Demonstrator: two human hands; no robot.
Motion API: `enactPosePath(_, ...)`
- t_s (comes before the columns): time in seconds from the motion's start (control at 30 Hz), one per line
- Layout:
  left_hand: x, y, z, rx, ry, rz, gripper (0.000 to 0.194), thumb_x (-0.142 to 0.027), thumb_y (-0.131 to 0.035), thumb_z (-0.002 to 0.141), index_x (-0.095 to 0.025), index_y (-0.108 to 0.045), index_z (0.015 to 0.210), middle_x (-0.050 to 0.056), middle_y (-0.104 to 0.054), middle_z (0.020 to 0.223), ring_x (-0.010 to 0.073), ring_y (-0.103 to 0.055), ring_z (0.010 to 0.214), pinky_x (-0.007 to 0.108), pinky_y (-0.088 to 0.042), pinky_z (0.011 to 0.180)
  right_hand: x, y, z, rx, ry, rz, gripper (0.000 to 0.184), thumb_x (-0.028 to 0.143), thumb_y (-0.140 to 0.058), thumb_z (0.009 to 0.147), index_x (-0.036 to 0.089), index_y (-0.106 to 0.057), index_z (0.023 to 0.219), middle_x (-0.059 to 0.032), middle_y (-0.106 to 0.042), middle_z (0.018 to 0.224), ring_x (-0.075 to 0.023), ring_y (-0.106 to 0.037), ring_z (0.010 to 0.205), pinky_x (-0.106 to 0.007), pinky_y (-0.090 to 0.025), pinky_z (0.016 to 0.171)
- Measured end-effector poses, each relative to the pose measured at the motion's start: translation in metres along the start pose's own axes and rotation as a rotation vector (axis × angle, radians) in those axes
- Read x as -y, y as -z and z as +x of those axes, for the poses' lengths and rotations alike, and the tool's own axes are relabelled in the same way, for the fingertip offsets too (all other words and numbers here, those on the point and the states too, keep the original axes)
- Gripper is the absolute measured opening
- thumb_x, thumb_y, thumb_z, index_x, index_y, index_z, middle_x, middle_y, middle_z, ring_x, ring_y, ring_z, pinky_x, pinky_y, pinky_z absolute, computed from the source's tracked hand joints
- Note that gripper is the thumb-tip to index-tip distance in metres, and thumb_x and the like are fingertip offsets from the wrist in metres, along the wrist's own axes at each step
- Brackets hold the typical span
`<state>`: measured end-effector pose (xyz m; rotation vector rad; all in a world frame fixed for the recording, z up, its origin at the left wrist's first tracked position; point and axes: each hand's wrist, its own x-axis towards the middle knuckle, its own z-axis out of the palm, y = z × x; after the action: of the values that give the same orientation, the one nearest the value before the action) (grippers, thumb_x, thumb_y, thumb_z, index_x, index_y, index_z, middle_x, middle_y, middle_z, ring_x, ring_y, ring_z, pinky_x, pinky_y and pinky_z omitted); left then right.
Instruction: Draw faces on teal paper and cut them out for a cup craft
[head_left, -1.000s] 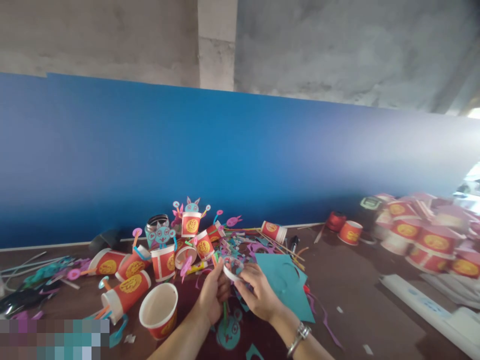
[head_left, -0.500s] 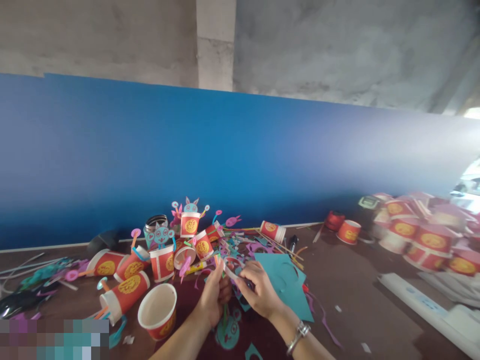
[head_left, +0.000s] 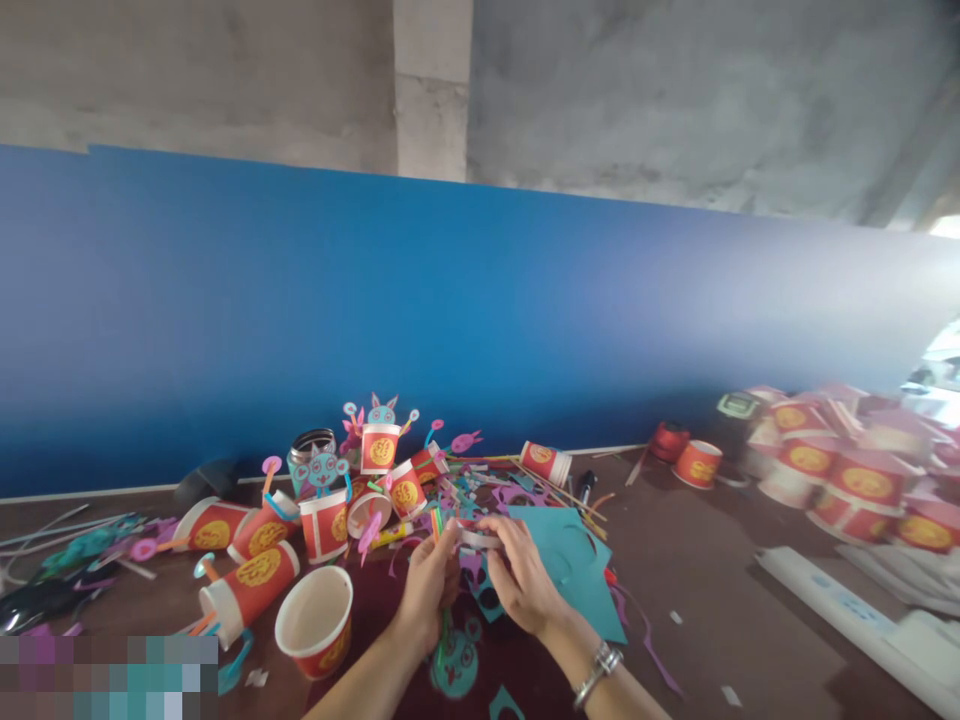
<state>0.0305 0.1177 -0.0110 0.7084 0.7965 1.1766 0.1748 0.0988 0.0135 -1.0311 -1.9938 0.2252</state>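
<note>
Colourful drinking straws (head_left: 437, 524) stick up from my left hand (head_left: 429, 585), whose fingers are wrapped round them; green ends show below the fist. My right hand (head_left: 521, 575) grips a narrow white roll of tape (head_left: 478, 538), held up against the straws and my left fingertips. Under my hands is a teal paper animal face (head_left: 456, 665) with drawn eyes and mouth; whether the straws touch it I cannot tell. A white-rimmed paper cup (head_left: 315, 610) stands upright to the left of my left forearm.
Decorated red cups (head_left: 326, 525) crowd the left side, some lying over. Teal card (head_left: 562, 570) with cut-outs lies right of my hand, near paper scraps and sticks. A power strip (head_left: 840, 610) and a heap of cups (head_left: 862, 480) are on the right.
My right hand has tilted the tape roll from a steep slant to nearly level, and its fingers now lie over the roll's top edge. My left hand keeps hold of the straws.
</note>
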Motion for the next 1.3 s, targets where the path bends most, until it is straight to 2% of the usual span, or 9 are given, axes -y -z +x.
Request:
enactPosePath(0.27, -0.002, -0.004, -0.005, 0.003, -0.124, -0.033, 0.042, -0.057, -0.062, 0.07, -0.019, -0.047, 0.077, -0.013, -0.019, 0.047, 0.0023, -0.011, 0.038, 0.017, -0.008, 0.036, -0.002, 0.001, 0.002, -0.042, -0.001, -0.107, 0.024, 0.009, -0.041, 0.082, 0.02, -0.047, 0.103, -0.0041, -0.061, 0.09, -0.0186, -0.057, 0.082, -0.034, -0.039, 0.078)
enactPosePath(0.47, -0.007, -0.007, -0.008, -0.02, -0.143, 0.072, 0.04, -0.047, -0.07, 0.066, -0.019, -0.043, 0.068, -0.012, -0.023, 0.048, 0.0023, -0.017, 0.039, 0.016, -0.013, 0.036, -0.001, 0.002, 0.003, -0.03, 0.027, -0.101, 0.021, 0.014, -0.036, 0.089, 0.021, -0.05, 0.103, -0.0057, -0.062, 0.091, -0.0187, -0.057, 0.085, -0.034, -0.039, 0.078)
enactPosePath(0.63, -0.013, -0.01, -0.009, -0.118, -0.222, -0.01, 0.044, -0.05, -0.071, 0.064, -0.019, -0.039, 0.064, -0.013, -0.023, 0.046, 0.0019, -0.015, 0.039, 0.016, -0.012, 0.036, -0.01, 0.0, 0.004, -0.1, 0.018, -0.17, 0.021, 0.016, -0.04, 0.089, 0.021, -0.053, 0.104, -0.0065, -0.065, 0.095, -0.0196, -0.059, 0.089, -0.034, -0.04, 0.081)
enactPosePath(0.7, -0.015, -0.013, -0.011, -0.11, -0.207, -0.022, 0.042, -0.048, -0.072, 0.063, -0.019, -0.043, 0.068, -0.013, -0.022, 0.046, 0.0017, -0.014, 0.039, 0.016, -0.01, 0.036, -0.017, 0.0, 0.005, -0.112, -0.019, -0.212, 0.021, 0.016, -0.041, 0.089, 0.022, -0.054, 0.104, -0.0057, -0.066, 0.095, -0.0199, -0.059, 0.091, -0.037, -0.039, 0.087)
enactPosePath(0.8, -0.014, -0.015, -0.015, 0.06, -0.058, 0.039, 0.038, -0.044, -0.074, 0.061, -0.018, -0.05, 0.073, -0.014, -0.022, 0.042, 0.0015, -0.012, 0.036, 0.018, -0.007, 0.035, -0.027, -0.002, 0.004, -0.084, -0.049, -0.247, 0.026, 0.013, -0.039, 0.087, 0.022, -0.056, 0.106, -0.0052, -0.067, 0.101, -0.0196, -0.058, 0.1, -0.043, -0.031, 0.098)
enactPosePath(0.93, -0.012, -0.015, -0.023, 0.424, 0.223, 0.117, 0.031, -0.04, -0.073, 0.064, -0.016, -0.056, 0.074, -0.013, -0.025, 0.038, 0.0016, -0.012, 0.032, 0.021, -0.004, 0.034, -0.036, -0.01, 0.001, 0.023, -0.095, -0.303, 0.04, 0.006, -0.036, 0.083, 0.022, -0.056, 0.112, -0.0057, -0.065, 0.111, -0.0201, -0.05, 0.115, -0.048, -0.021, 0.106)
enactPosePath(1.07, -0.014, -0.01, -0.029, 0.701, 0.36, 0.187, 0.027, -0.036, -0.072, 0.067, -0.013, -0.062, 0.077, -0.011, -0.029, 0.038, 0.0021, -0.016, 0.032, 0.022, -0.006, 0.035, -0.043, -0.007, 0.0, 0.065, -0.205, -0.413, 0.053, 0.001, -0.037, 0.075, 0.021, -0.051, 0.123, -0.0067, -0.055, 0.127, -0.0238, -0.04, 0.125, -0.051, -0.019, 0.106)
enactPosePath(1.17, -0.016, -0.007, -0.031, 0.79, 0.416, 0.263, 0.025, -0.035, -0.07, 0.069, -0.012, -0.066, 0.078, -0.01, -0.029, 0.039, 0.0025, -0.016, 0.034, 0.022, -0.004, 0.036, -0.052, 0.01, 0.002, 0.031, -0.372, -0.546, 0.049, 0.003, -0.038, 0.075, 0.019, -0.057, 0.116, -0.0086, -0.055, 0.126, -0.0264, -0.042, 0.123, -0.051, -0.023, 0.104)
enactPosePath(1.3, -0.015, -0.006, -0.032, 0.813, 0.468, 0.343, 0.024, -0.036, -0.068, 0.072, -0.013, -0.069, 0.08, -0.009, -0.029, 0.04, 0.0036, -0.016, 0.034, 0.023, -0.004, 0.035, -0.072, 0.035, 0.002, 0.066, -0.588, -0.642, 0.045, 0.011, -0.046, 0.075, 0.018, -0.056, 0.118, -0.0115, -0.052, 0.129, -0.0303, -0.039, 0.124, -0.052, -0.027, 0.1)
